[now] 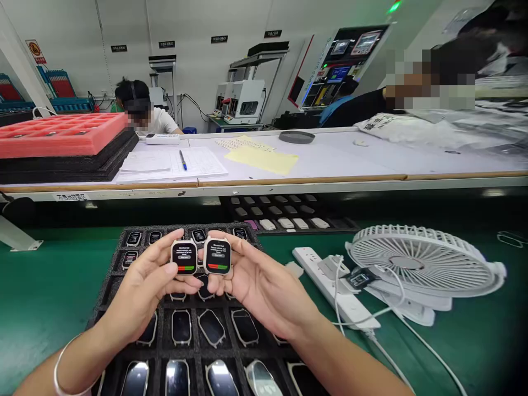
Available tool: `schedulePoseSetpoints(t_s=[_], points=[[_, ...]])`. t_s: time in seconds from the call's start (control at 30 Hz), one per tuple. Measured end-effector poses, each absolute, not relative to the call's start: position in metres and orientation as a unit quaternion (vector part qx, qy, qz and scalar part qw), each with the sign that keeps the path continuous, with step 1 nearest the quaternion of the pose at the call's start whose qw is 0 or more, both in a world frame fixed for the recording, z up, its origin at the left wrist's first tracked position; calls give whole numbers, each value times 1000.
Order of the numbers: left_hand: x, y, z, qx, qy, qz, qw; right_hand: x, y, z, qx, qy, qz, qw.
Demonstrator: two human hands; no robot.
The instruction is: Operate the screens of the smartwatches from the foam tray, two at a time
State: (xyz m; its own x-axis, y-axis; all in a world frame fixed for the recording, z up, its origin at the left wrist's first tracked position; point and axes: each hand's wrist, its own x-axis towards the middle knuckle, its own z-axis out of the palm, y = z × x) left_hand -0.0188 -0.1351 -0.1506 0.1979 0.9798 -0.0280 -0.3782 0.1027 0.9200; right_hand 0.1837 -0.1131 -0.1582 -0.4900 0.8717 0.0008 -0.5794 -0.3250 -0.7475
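Two smartwatch bodies without straps are held side by side, faces toward me, over a black foam tray (108,291). My left hand (142,280) grips the left smartwatch (184,257) by its edges, thumb at its lower left corner. In my right hand (268,280) is the right smartwatch (218,256), held at its rim by the fingers. Both screens are lit with white text, a grey button and a red and green bar. Below them, several more watch bodies, such as a dark-screened one (181,327), lie in the tray's compartments. My wrists and hands hide part of the tray.
Right of the tray lie a white power strip (330,286) with cables and a white fan (424,264). A raised shelf (346,159) beyond carries papers, a pen (182,160) and a red foam tray (61,135). Under it sits another watch tray (284,212). Other people work behind.
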Motion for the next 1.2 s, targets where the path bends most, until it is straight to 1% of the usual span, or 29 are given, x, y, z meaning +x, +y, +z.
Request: schedulePoseSetpoints(t_s=[0.13, 0.3, 0.7, 0.9, 1.2], points=[[-13, -124, -163, 463, 405, 523, 590, 182, -103, -173, -234, -375, 769, 461], [-13, -125, -175, 495, 440, 504, 554, 178, -102, -188, -251, -393, 760, 453], [-19, -127, -180, 507, 453, 471, 563, 175, -101, -199, -258, -418, 748, 446], [-19, -127, -180, 504, 449, 485, 556, 177, -102, -201, -265, -447, 728, 448], [-18, -126, -183, 507, 452, 490, 547, 176, -102, -203, -262, -440, 734, 446]])
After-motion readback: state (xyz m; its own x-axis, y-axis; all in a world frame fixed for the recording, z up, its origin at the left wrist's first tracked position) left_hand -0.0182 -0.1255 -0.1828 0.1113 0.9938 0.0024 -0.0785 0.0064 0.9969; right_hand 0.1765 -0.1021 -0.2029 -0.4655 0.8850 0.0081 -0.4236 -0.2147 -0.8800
